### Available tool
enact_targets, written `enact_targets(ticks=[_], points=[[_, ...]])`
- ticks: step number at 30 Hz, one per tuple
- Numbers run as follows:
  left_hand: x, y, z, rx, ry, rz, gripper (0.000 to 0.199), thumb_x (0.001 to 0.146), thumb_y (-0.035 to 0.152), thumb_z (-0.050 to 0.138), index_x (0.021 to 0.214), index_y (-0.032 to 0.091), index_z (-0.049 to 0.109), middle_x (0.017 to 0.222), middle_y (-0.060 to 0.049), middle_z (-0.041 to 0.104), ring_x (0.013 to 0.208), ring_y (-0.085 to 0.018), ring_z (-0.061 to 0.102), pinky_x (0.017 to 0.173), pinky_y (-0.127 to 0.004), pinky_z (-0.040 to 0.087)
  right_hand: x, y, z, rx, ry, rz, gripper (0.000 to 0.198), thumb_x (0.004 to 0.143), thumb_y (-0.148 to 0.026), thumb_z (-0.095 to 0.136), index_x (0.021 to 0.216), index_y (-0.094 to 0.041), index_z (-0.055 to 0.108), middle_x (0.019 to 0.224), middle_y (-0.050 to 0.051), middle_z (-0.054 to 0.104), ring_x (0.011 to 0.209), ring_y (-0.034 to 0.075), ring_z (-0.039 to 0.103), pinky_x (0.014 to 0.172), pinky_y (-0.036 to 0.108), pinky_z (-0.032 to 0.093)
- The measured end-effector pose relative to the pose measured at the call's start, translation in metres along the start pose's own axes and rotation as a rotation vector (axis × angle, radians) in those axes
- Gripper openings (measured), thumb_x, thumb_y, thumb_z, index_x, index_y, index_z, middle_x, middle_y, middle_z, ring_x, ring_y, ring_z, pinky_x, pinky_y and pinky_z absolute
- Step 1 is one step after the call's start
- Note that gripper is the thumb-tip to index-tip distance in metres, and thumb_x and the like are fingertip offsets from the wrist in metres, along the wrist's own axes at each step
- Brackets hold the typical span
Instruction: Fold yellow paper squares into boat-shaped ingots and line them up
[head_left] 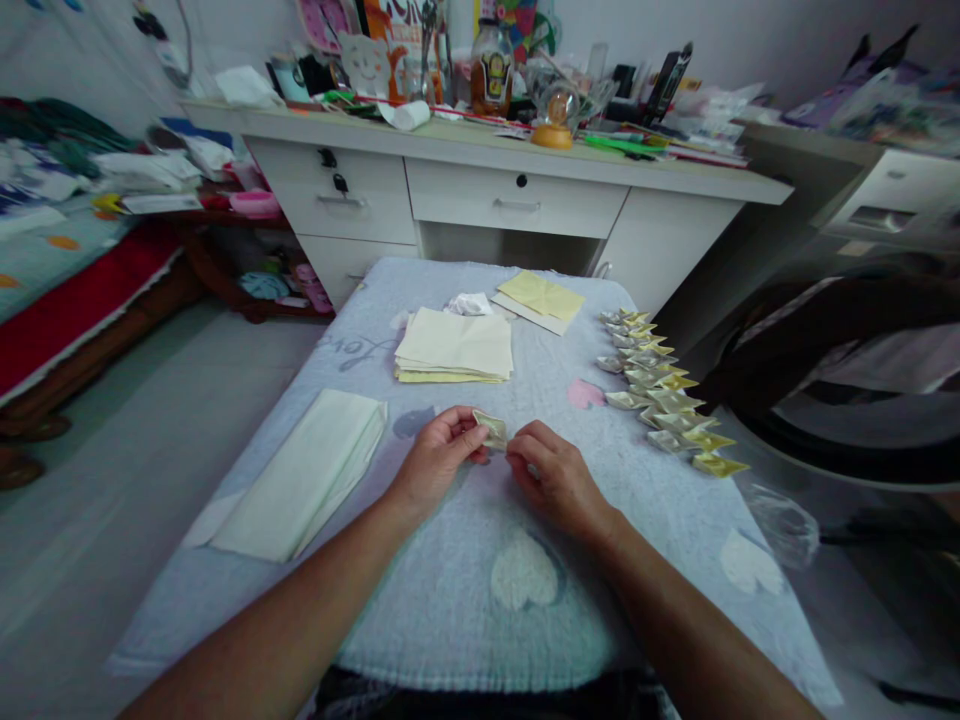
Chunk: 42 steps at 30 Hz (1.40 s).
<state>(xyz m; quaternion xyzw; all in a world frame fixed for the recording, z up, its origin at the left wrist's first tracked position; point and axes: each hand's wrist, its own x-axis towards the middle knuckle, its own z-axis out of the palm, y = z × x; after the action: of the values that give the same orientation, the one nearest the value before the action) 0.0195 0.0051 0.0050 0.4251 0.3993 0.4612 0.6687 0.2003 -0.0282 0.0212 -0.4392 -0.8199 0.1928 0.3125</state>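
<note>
Between the thumb and fingers of my left hand (448, 448) is a small folded piece of pale yellow paper (492, 430). My right hand (553, 472) has its fingertips pinched at the lower right corner of the same paper. Beyond my hands lies a stack of cream paper sheets (454, 345), yellowish at the bottom. To the right, rows of small folded paper boats (667, 400) in silver and yellow line the cloth. A long folded bundle of whitish paper (300, 475) rests on the left.
A pale blue cloth (450, 600) with heart patterns covers the table. Yellow and white sheets (540, 298) and a crumpled white tissue (469, 304) lie toward its far end. Behind stands a white desk (517, 190) crowded with jars and odds and ends; a washing machine (892, 210) is at right.
</note>
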Motion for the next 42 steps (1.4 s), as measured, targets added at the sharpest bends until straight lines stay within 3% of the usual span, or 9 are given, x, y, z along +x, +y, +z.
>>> enact_targets(ticks=[7,11,17,24,29,42], points=[[-0.003,0.002,0.003,0.078,-0.019,-0.023,0.032,0.076,0.032,0.074,0.100,0.016,0.061,0.081,-0.002,0.066,0.066,-0.012,0.061,0.064,-0.027,0.048,0.003,0.005,-0.005,-0.132,0.016,0.074,0.027,0.084,-0.003,0.044,0.094,-0.021,0.061,0.091,0.005,0.056,0.079,0.016,0.055,0.069,0.026,0.042],[-0.002,0.000,0.004,0.129,-0.024,-0.026,0.039,0.074,0.034,0.075,0.106,0.018,0.059,0.090,-0.004,0.065,0.068,-0.014,0.064,0.062,-0.027,0.048,0.003,0.009,-0.017,-0.183,0.049,0.068,0.026,0.084,-0.004,0.044,0.094,-0.021,0.061,0.093,0.006,0.057,0.082,0.017,0.055,0.071,0.027,0.043],[-0.003,0.001,0.003,0.191,-0.012,-0.021,0.039,0.073,0.031,0.074,0.106,0.017,0.059,0.101,-0.007,0.065,0.070,-0.013,0.064,0.062,-0.026,0.049,-0.006,0.026,-0.061,-0.366,0.055,0.152,0.016,0.090,-0.012,0.047,0.086,-0.018,0.061,0.086,0.007,0.058,0.079,0.019,0.054,0.072,0.029,0.042],[-0.002,-0.002,-0.001,0.278,-0.054,-0.008,0.034,0.075,0.026,0.070,0.106,0.017,0.059,0.104,-0.007,0.064,0.069,-0.011,0.060,0.064,-0.025,0.047,-0.041,0.076,-0.104,-0.570,0.176,0.208,0.017,0.088,-0.017,0.049,0.083,-0.017,0.065,0.086,0.009,0.056,0.084,0.022,0.052,0.075,0.032,0.041],[-0.001,-0.004,-0.004,0.286,-0.071,-0.011,0.033,0.077,0.027,0.070,0.107,0.018,0.060,0.103,-0.007,0.065,0.070,-0.011,0.059,0.065,-0.025,0.048,-0.054,0.095,-0.110,-0.619,0.186,0.265,0.020,0.089,-0.019,0.047,0.080,-0.016,0.065,0.081,0.009,0.055,0.080,0.022,0.051,0.073,0.032,0.040],[-0.004,0.001,-0.002,0.308,-0.092,-0.031,0.028,0.074,0.027,0.071,0.100,0.017,0.063,0.091,-0.004,0.066,0.066,-0.010,0.055,0.064,-0.024,0.043,-0.058,0.101,-0.114,-0.684,0.135,0.402,0.021,0.086,-0.015,0.047,0.081,-0.015,0.068,0.078,0.010,0.058,0.077,0.022,0.054,0.069,0.031,0.039]])
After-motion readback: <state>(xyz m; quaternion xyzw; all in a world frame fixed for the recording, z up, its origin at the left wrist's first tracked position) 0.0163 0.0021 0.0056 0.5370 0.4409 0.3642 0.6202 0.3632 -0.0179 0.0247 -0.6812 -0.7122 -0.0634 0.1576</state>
